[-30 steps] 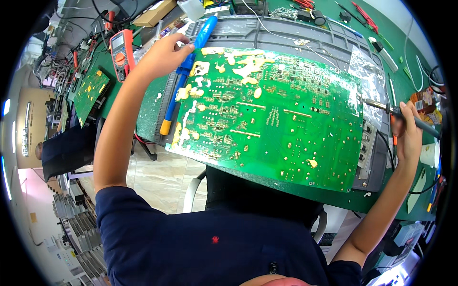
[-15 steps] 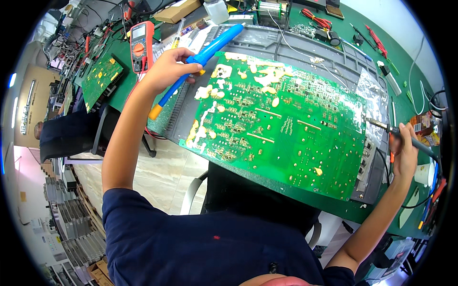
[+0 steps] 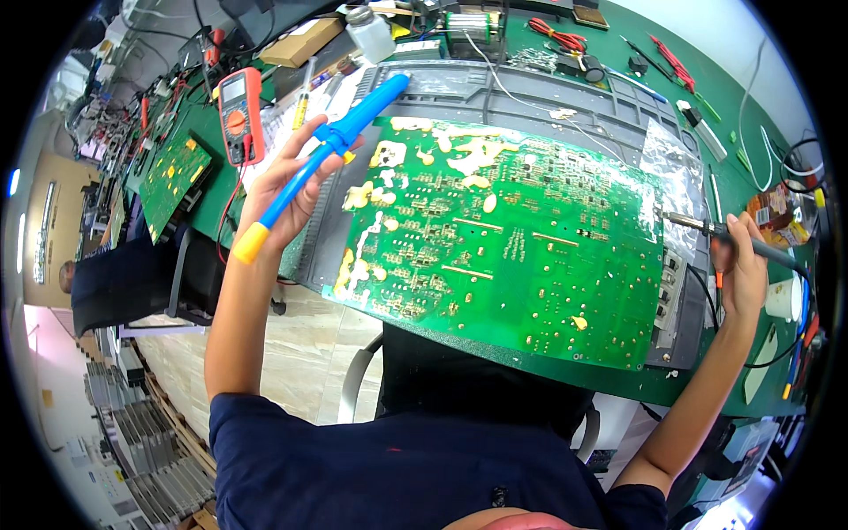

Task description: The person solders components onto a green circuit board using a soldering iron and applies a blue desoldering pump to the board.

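My left hand (image 3: pixel 284 190) is closed around a blue solder sucker (image 3: pixel 362 113) with a yellow-ended plunger rod that sticks out toward me. Its nose points away, above the far left corner of a large green circuit board (image 3: pixel 495 296). Yellowish-white blobs cover the board's left and far parts. In my right hand (image 3: pixel 747 269) is a soldering iron (image 3: pixel 693 223), gripped like a pen. The iron's tip is at the board's right edge; whether it touches cannot be made out. Beneath the board lies a grey work mat (image 3: pixel 601 115).
A red multimeter (image 3: pixel 238 119) lies left of the mat, near a second circuit board (image 3: pixel 177 181). Clear plastic film (image 3: pixel 667 159) is by the board's far right corner. Beyond the mat are a solder spool (image 3: pixel 473 25) and red leads (image 3: pixel 556 35). A white cup (image 3: pixel 783 299) stands at right.
My left hand has drawn the solder sucker left and nearer to me, turning so its palm shows more. The whole view has shifted slightly. My right hand keeps the iron at the board's right edge.
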`<act>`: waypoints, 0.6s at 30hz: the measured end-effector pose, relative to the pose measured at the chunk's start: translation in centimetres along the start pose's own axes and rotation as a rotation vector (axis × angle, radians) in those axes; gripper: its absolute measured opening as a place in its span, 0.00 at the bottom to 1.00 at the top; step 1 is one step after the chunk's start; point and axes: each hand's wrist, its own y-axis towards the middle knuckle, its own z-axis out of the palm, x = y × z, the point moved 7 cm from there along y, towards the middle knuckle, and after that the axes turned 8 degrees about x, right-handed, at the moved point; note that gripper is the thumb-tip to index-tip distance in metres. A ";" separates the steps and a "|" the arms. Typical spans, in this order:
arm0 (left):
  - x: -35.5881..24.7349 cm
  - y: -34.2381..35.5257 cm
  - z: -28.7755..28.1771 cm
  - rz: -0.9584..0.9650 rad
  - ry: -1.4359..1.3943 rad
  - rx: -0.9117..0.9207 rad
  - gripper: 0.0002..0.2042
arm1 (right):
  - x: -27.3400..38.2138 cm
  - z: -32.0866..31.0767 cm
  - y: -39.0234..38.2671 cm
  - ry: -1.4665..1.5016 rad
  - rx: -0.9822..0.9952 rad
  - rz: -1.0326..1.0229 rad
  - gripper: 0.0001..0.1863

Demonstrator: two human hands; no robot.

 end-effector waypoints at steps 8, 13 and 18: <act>0.2 1.2 0.2 0.229 0.624 -0.096 0.36 | 0.9 0.7 -0.2 -0.048 -0.023 -0.022 0.15; -2.8 1.6 -1.4 0.430 1.060 -0.201 0.26 | 1.0 1.2 -0.2 -0.104 0.017 -0.022 0.15; -6.5 2.6 1.2 0.778 0.979 -0.141 0.25 | 0.8 0.5 -0.5 -0.126 0.004 -0.031 0.15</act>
